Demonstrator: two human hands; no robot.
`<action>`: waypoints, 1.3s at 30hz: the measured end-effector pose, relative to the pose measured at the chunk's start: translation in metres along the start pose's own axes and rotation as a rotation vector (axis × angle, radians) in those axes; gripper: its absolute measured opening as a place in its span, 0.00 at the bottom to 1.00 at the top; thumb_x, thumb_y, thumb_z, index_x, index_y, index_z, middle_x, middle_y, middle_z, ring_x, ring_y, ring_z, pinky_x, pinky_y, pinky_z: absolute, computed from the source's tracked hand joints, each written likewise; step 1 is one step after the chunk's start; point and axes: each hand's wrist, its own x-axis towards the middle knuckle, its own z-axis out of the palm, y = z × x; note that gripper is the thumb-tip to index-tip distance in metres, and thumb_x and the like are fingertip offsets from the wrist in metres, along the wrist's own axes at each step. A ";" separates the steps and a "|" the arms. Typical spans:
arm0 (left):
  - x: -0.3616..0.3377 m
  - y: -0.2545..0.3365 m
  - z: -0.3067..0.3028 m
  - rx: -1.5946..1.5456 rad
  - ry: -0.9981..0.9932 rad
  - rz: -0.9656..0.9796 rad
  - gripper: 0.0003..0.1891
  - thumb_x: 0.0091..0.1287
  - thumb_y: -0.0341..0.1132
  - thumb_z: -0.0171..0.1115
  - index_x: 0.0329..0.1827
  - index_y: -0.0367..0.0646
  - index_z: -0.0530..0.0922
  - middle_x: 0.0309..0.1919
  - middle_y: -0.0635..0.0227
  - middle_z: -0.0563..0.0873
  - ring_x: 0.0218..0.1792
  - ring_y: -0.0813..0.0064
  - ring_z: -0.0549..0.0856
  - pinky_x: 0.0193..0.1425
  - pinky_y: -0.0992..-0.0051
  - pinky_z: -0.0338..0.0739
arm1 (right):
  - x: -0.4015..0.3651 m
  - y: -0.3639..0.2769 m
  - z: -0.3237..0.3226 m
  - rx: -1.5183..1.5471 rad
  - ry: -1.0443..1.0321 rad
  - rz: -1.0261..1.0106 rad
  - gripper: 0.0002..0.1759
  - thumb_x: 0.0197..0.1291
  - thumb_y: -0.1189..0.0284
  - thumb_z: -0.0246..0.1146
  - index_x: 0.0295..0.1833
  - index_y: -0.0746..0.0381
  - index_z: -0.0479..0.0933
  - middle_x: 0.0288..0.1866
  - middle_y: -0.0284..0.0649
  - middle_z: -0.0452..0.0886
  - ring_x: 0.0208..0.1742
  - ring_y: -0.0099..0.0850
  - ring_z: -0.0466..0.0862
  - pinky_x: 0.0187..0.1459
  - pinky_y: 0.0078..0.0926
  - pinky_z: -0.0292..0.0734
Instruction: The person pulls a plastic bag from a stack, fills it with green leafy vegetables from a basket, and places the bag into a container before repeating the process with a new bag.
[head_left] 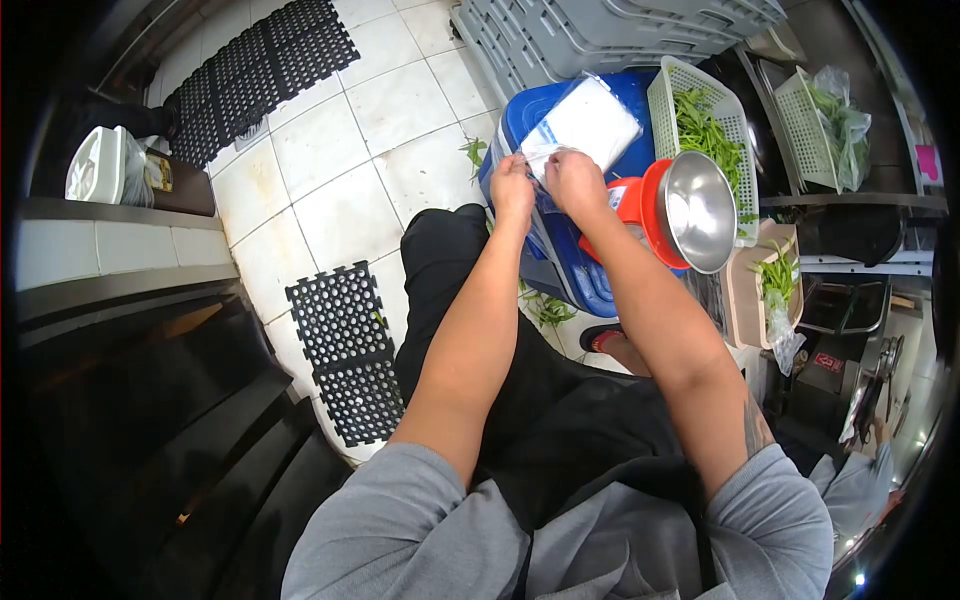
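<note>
My left hand (513, 190) is closed, its fingers pinching thin clear plastic that looks like a bag. Close beside it, my right hand (577, 186) is also closed on the plastic bag (541, 155), which bunches up between both hands. Just beyond them a white pack of plastic bags (592, 122) lies on a blue lid (527, 108). To the right of my right hand stands an orange-red kitchen scale (630, 200) with a steel bowl (698, 212) on it.
A pale basket (664, 95) of green leafy vegetables (707, 135) sits behind the bowl, with a beige bin (748, 300) nearer me. Grey crates (610, 40) are stacked at the back. Black perforated mats (345, 350) and fallen leaves (549, 309) lie on the tiled floor.
</note>
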 end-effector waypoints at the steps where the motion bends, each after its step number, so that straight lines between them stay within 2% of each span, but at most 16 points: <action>1: 0.001 -0.001 0.000 -0.013 0.000 -0.001 0.12 0.77 0.36 0.52 0.50 0.37 0.79 0.31 0.71 0.79 0.24 0.81 0.77 0.29 0.78 0.72 | -0.003 -0.001 -0.002 0.021 0.012 -0.027 0.14 0.64 0.69 0.56 0.42 0.67 0.84 0.45 0.59 0.84 0.47 0.52 0.85 0.53 0.45 0.79; 9: 0.001 -0.001 -0.002 -0.013 -0.023 -0.010 0.12 0.77 0.36 0.51 0.48 0.36 0.79 0.32 0.70 0.81 0.27 0.80 0.78 0.31 0.78 0.73 | 0.003 0.007 0.009 -0.077 -0.065 0.001 0.14 0.61 0.67 0.62 0.44 0.65 0.85 0.47 0.54 0.84 0.47 0.52 0.85 0.54 0.45 0.79; 12: 0.000 0.001 -0.001 -0.021 -0.012 -0.003 0.10 0.76 0.33 0.49 0.49 0.38 0.78 0.37 0.70 0.82 0.35 0.79 0.79 0.37 0.79 0.73 | -0.004 0.002 0.005 -0.034 0.022 -0.052 0.13 0.63 0.66 0.62 0.43 0.64 0.85 0.47 0.53 0.84 0.47 0.51 0.85 0.53 0.45 0.79; 13: 0.000 0.001 0.000 -0.024 -0.011 0.001 0.10 0.76 0.33 0.49 0.49 0.39 0.78 0.37 0.70 0.82 0.34 0.79 0.79 0.37 0.79 0.72 | -0.007 -0.001 0.004 -0.009 0.069 -0.079 0.13 0.63 0.66 0.61 0.42 0.64 0.85 0.46 0.53 0.84 0.47 0.51 0.85 0.53 0.45 0.79; 16: 0.000 0.000 0.001 -0.048 -0.018 0.011 0.10 0.76 0.32 0.48 0.50 0.39 0.77 0.36 0.70 0.83 0.33 0.79 0.79 0.36 0.79 0.72 | -0.005 -0.006 0.003 -0.025 0.070 -0.055 0.14 0.64 0.65 0.61 0.41 0.64 0.85 0.45 0.53 0.84 0.47 0.52 0.85 0.53 0.46 0.79; 19: 0.000 0.001 0.001 -0.084 -0.024 0.017 0.10 0.76 0.32 0.48 0.49 0.38 0.77 0.35 0.70 0.82 0.31 0.79 0.79 0.35 0.79 0.73 | 0.005 0.005 0.014 0.036 0.054 -0.122 0.13 0.65 0.66 0.60 0.41 0.64 0.84 0.45 0.53 0.84 0.47 0.51 0.85 0.53 0.45 0.79; 22: 0.001 -0.001 0.001 -0.083 -0.003 0.017 0.10 0.77 0.32 0.47 0.46 0.36 0.77 0.33 0.67 0.82 0.30 0.78 0.80 0.34 0.77 0.76 | 0.004 0.003 0.010 0.035 0.020 0.000 0.12 0.65 0.69 0.59 0.40 0.64 0.85 0.45 0.54 0.85 0.47 0.51 0.85 0.53 0.46 0.78; 39: 0.005 -0.007 0.002 -0.078 0.018 0.047 0.11 0.78 0.33 0.48 0.45 0.36 0.77 0.33 0.65 0.82 0.27 0.76 0.80 0.32 0.76 0.76 | 0.006 0.006 0.008 0.177 0.003 0.102 0.12 0.62 0.72 0.58 0.43 0.65 0.85 0.40 0.59 0.84 0.45 0.56 0.85 0.53 0.47 0.78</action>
